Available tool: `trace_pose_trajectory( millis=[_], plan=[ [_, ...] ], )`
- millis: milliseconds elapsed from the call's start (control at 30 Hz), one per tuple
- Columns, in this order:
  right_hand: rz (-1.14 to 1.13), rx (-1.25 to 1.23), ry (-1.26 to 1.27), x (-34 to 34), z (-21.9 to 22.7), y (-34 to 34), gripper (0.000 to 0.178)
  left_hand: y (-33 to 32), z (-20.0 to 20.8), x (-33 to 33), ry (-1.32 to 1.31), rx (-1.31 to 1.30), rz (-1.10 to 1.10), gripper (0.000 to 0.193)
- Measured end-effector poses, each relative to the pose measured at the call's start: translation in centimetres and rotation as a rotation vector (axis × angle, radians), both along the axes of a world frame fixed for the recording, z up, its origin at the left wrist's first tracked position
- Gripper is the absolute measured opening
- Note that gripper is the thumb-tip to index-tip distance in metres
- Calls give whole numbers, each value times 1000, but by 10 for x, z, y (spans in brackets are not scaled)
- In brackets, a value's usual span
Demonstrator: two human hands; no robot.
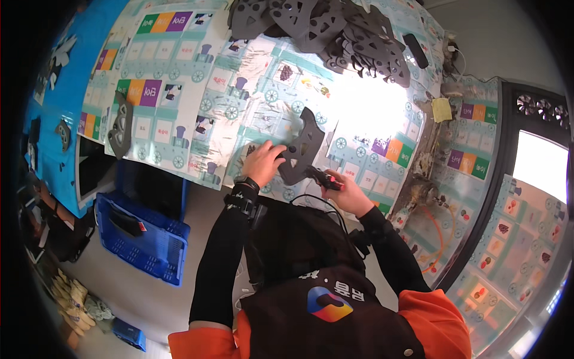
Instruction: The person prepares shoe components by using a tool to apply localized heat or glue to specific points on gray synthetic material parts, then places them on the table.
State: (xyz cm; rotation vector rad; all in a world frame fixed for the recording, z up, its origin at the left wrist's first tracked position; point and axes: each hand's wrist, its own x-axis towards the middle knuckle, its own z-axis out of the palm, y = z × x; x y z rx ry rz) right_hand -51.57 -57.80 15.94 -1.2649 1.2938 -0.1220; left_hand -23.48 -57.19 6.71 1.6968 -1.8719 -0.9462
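A dark grey flat part (306, 146) with cut-out holes lies at the near edge of the patterned table covering, in front of me. My left hand (263, 164) is closed on its left edge, thumb and fingers bent around it. My right hand (348, 192) is closed around a small black-and-red hand tool (327, 179). The tool's dark tip points left, at the lower right edge of the part. Whether the tip touches the part I cannot tell.
A heap of similar grey parts (323, 30) covers the far side of the table. Another grey part (121, 127) lies at the left. A black oblong object (415, 51) rests far right. Below the table's left side stands a blue crate (143, 239). A person's arm (51, 203) shows at far left.
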Motion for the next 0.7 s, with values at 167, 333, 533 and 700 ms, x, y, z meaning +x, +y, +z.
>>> trace_pose_trajectory(
  millis=[167, 333, 533, 700],
  plan=[
    [235, -88, 123, 36, 7, -3, 30, 4, -21, 20, 194, 151, 171, 33],
    [237, -67, 173, 38, 5, -8, 30, 1, -24, 22, 233, 111, 161, 31],
    [222, -102, 217, 49, 5, -17, 31, -1, -26, 23, 243, 140, 189, 28],
    [330, -137, 245, 59, 12, -22, 33, -1, -25, 23, 228, 160, 177, 28]
  ],
)
